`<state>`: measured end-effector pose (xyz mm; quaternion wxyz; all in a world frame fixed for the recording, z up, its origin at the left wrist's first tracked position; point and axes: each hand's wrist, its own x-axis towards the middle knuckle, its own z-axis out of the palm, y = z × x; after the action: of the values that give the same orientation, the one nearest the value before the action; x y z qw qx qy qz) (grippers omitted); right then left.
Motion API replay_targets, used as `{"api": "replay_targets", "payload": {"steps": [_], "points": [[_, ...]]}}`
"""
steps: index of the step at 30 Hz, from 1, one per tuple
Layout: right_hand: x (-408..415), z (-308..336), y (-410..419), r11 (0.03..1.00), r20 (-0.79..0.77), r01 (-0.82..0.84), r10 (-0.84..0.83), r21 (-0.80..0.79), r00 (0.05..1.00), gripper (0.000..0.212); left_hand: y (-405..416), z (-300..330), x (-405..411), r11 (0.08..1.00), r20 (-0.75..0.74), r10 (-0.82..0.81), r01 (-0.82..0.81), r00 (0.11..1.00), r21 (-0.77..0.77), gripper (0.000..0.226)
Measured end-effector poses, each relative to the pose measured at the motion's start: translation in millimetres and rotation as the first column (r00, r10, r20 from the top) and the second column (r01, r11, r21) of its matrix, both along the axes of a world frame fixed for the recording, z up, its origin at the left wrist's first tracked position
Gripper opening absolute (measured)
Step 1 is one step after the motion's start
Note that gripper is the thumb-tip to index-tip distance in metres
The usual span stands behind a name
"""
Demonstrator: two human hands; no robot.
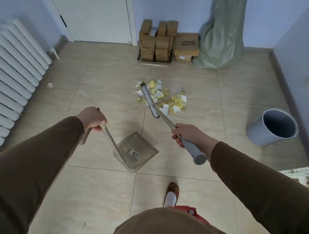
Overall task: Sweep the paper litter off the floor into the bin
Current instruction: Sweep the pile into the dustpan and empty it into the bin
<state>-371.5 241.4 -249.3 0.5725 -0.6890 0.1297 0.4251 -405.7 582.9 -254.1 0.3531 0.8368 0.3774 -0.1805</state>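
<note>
The right hand (184,135) grips the broom (149,100); the left hand (94,119) grips the dustpan (137,152). Paper litter (167,96) lies at 12 o'clock, the bin (272,126) at 3. A hard stroke could scatter scraps past the pan.

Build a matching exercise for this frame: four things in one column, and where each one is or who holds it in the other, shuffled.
Things:
1. broom
2. dustpan
3. bin
4. cardboard boxes

Places:
A. stacked against the far wall, beside the door
B. handle gripped by the right hand, head among the paper scraps
C. on the floor at the right, tilted, nothing visible inside
D. handle gripped by the left hand, pan on the tiles

Pairs: 1-B, 2-D, 3-C, 4-A
</note>
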Motion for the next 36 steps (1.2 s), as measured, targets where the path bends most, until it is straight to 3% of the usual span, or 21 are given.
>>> {"api": "replay_targets", "payload": {"steps": [11,15,19,24,30,33,36], "points": [[144,1,-38,1.000,0.070,-0.001,0.003,-0.017,0.998,0.010,-22,-10,118,0.984,0.121,0.179,-0.177,0.976,-0.025,0.016],[199,-12,-18,0.999,0.072,0.000,0.002,-0.034,0.997,0.026,-6,-12,158,0.982,0.131,0.188,-0.188,0.973,-0.017,0.018],[261,-23,17,0.994,0.103,-0.058,0.068,-0.090,0.992,0.018,19,-18,201,0.973,0.136,0.230,-0.223,0.964,-0.064,0.022],[344,-53,71,0.965,0.141,-0.164,0.195,-0.206,0.970,0.031,55,-19,254,0.972,0.096,0.233,-0.229,0.968,-0.054,0.023],[442,-88,136,0.865,0.206,-0.334,0.429,-0.376,0.879,0.028,83,-18,304,0.985,0.016,0.171,-0.171,0.985,0.000,0.011],[501,-109,167,0.750,0.217,-0.450,0.602,-0.484,0.768,0.013,92,-20,329,0.987,-0.020,0.160,-0.160,0.987,0.018,0.010],[554,-126,193,0.653,0.179,-0.502,0.693,-0.568,0.699,0.014,97,-22,348,0.981,-0.029,0.190,-0.189,0.981,0.034,0.015]]}}
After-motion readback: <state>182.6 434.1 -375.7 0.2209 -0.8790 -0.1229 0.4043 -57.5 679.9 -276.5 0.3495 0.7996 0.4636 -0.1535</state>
